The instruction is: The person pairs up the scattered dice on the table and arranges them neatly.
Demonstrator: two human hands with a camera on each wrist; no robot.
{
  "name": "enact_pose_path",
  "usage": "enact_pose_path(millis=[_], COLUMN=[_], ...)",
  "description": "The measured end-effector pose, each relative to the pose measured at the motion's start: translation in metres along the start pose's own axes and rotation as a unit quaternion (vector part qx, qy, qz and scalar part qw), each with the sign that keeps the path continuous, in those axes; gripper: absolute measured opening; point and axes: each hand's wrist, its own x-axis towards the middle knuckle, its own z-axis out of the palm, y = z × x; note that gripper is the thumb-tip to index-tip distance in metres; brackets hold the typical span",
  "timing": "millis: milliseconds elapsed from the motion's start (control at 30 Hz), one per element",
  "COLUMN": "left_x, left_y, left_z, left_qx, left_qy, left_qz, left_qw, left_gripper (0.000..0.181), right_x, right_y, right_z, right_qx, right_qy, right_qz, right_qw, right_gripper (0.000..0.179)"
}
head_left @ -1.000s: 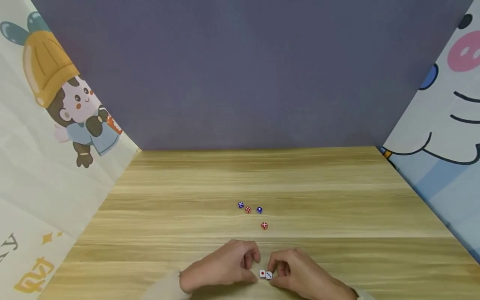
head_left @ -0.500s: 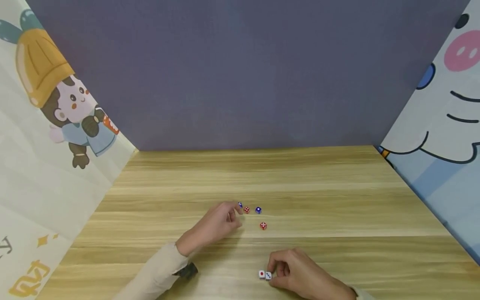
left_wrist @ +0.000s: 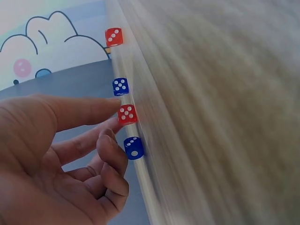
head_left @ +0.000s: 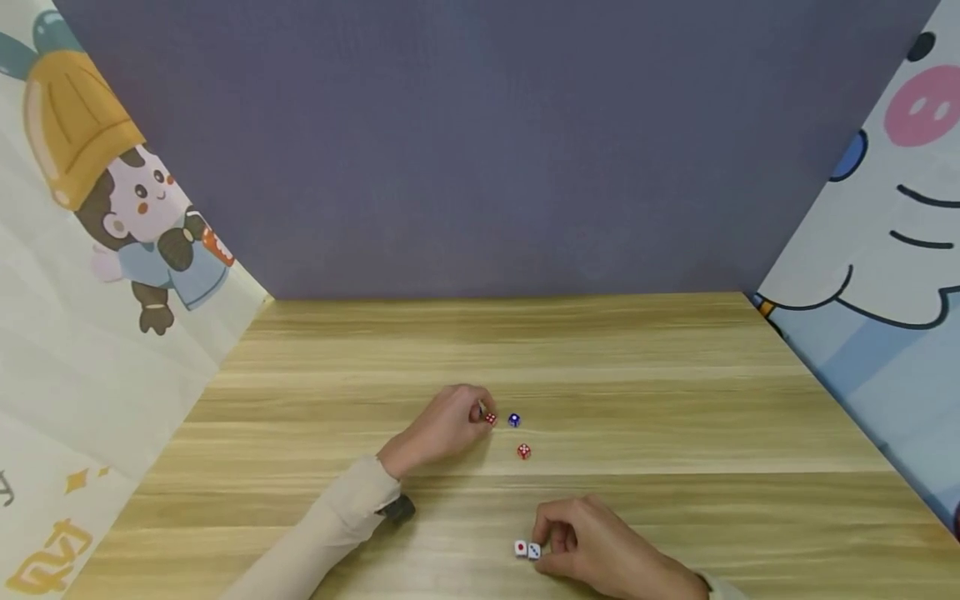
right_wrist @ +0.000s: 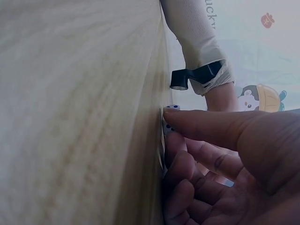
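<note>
Pinching white die (head_left: 534, 551), right hand (head_left: 600, 540), far from table's back edge (head_left: 510, 305); part-curled left hand (head_left: 447, 421) at red die (left_wrist: 127, 114), grip unclear; best taken squarely.

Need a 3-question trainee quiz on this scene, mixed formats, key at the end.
1. Multiple choice. What is nearest the right hand?
A) a red die
B) a white die
C) a blue die

2. True or false. The left hand is also at a white die.

3. Fill in. In the head view, the other white die shows a single ____ pip on its top face.

Key
1: B.
2: False; it is at a red die.
3: red.
</note>
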Motion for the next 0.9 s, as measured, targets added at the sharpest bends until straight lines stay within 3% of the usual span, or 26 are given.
enact_pose_path(millis=[200,700,900], left_x=[0.0017,-0.001,-0.0018], left_y=[-0.0017,0.0014,0.0013], left_z=[0.0,0.0034,0.0047], left_qx=[0.004,0.015,0.017], left_qy=[-0.013,-0.012,-0.014], left_qz=[0.0,-0.001,-0.007], left_qw=[0.9999,0.9998,0.9997], left_gripper=[0.009,0.008,0.01], right_x=[-0.0006,-0.0013,-0.0011], right_y=[0.0018,0.0031,0.0012], right_z=[-0.0003,-0.0001,-0.0002], right_qx=[0.006,-0.004,-0.003], right_qy=[0.001,0.005,0.002], right_qz=[-0.001,-0.02,-0.009], right_qw=[1.0,0.9998,1.0], right_gripper=[0.014,0.013,0.013])
